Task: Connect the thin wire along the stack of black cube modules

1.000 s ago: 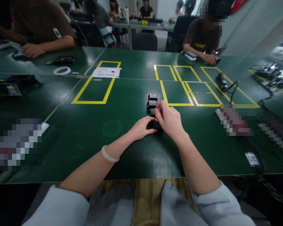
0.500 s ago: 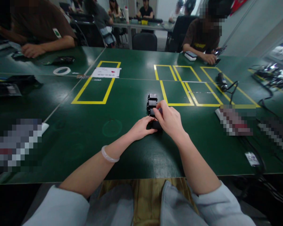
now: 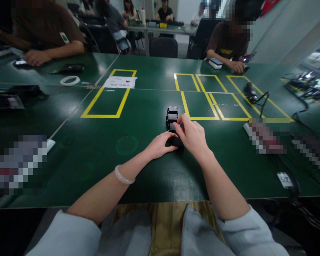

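Note:
Several small black blocks [image 3: 172,117] with shiny tops stand in a row on the green table in front of me. The nearest black block [image 3: 177,141] sits between the thumb and fingers of my left hand [image 3: 160,145], which is closed around its left side. Over that block's far right edge is my right hand [image 3: 193,135], thumb and forefinger pinched together. Whatever is in this pinch is dark and mostly hidden by the fingers. A thin dark wire seems to arch between the two hands.
Yellow tape outlines [image 3: 200,118] mark the green table [image 3: 149,185]. A white paper label [image 3: 120,82] and a tape roll [image 3: 70,80] lie left of centre. A black cylindrical device [image 3: 251,93] and cables are at right. Co-workers [image 3: 226,46] sit across the table.
My hands and the black blocks look the same as before. At the far left, a co-worker's hand has shifted slightly, and a pale shiny item shows beside it.

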Demonstrator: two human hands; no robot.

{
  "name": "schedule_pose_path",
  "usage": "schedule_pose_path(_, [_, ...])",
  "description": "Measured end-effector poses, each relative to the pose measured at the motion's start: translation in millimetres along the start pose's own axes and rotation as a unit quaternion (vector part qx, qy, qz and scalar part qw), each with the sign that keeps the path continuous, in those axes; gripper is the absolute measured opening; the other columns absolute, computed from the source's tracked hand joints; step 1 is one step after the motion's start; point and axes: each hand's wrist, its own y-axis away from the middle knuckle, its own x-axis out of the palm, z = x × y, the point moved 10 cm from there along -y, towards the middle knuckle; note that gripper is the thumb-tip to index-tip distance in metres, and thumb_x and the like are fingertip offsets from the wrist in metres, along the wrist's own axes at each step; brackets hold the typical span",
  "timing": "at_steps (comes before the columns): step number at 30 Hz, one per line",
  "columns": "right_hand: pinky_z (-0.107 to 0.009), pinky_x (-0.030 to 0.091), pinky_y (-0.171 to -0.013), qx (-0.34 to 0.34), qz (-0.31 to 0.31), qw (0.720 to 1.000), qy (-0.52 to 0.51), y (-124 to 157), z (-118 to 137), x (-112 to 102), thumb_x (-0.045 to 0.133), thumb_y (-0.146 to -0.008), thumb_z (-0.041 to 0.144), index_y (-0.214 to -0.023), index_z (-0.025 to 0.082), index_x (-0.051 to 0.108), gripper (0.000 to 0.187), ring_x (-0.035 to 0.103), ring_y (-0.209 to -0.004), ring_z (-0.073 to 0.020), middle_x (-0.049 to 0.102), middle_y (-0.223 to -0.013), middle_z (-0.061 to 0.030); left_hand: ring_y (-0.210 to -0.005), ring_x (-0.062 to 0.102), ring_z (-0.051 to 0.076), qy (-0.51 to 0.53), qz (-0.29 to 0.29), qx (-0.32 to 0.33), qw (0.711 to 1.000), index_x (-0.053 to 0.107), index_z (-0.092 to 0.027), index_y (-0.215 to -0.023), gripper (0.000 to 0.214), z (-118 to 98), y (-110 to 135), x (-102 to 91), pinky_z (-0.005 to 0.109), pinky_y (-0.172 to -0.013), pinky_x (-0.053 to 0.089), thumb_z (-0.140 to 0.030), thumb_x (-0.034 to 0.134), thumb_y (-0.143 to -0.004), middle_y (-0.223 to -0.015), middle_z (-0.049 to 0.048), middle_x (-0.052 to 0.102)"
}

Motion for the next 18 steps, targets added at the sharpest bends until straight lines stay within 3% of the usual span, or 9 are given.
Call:
schedule_pose_path(7, [-0.026, 0.031, -0.061, 0.004, 0.009, 1.000, 0.007, -0.8, 0.5, -0.3, 0.037, -0.092, 0.028, -0.094, 0.020, 0.051, 0.016, 0.056, -0.061, -0.0134, 0.062, -0.069, 0.0001, -0.103, 0.059, 0.025, -0.001, 0.008, -0.002, 1.000, 0.059, -0.019, -0.113, 0.039, 0.5, -0.1, 1.3, 0.038, -0.090, 0.047, -0.034, 0.068, -0.078, -0.112, 0.0075, 0.062])
schedule_pose_path(13, [-0.026, 0.032, -0.062, 0.001, 0.016, 1.000, 0.011, -0.9, 1.8, 2.1, 0.035, -0.094, 0.038, -0.093, 0.021, 0.051, 0.023, 0.054, -0.061, -0.0137, 0.061, -0.068, 0.0005, -0.104, 0.059, 0.025, 0.005, 0.005, -0.006, 1.000, 0.058, -0.018, -0.114, 0.040, 0.7, 0.2, 0.9, 0.038, -0.092, 0.046, -0.034, 0.068, -0.078, -0.113, 0.0079, 0.062])
schedule_pose_path(18, [-0.027, 0.032, -0.062, 0.010, 0.023, 1.000, 0.008, -1.0, 0.7, 2.1, 0.035, -0.091, 0.027, -0.096, 0.020, 0.051, 0.019, 0.054, -0.061, -0.0136, 0.062, -0.070, -0.0006, -0.105, 0.059, 0.025, 0.009, 0.004, -0.007, 1.000, 0.057, -0.019, -0.117, 0.043, 1.1, 0.3, 1.0, 0.039, -0.093, 0.046, -0.034, 0.068, -0.078, -0.114, 0.0081, 0.061])
